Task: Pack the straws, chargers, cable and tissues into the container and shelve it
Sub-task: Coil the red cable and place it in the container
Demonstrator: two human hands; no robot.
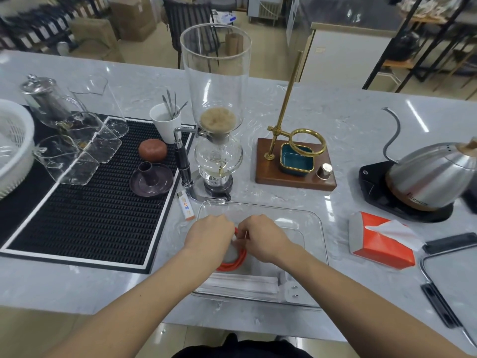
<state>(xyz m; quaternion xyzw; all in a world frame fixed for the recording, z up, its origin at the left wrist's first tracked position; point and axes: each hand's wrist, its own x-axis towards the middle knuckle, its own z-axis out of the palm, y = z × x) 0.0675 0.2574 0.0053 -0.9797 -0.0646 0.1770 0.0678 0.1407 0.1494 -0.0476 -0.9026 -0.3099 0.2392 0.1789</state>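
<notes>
A clear plastic container (313,223) stands on the counter in front of me. Inside it, a coiled orange cable (233,263) hangs under my hands. My left hand (210,235) and my right hand (260,237) both pinch the cable's upper part over the container. Wrapped white straws (242,282) lie along the container's near wall. A white charger (290,289) lies beside them at the near right. An orange tissue pack (382,242) with a white tissue sticking out lies on the counter to the right of the container.
A glass siphon coffee maker (215,125) stands just behind the container, a lighter (186,206) at its left. A black bar mat (98,202) with glassware fills the left. A brass dripper stand (296,156), a kettle on its base (428,182) and a clear lid (454,277) sit at right.
</notes>
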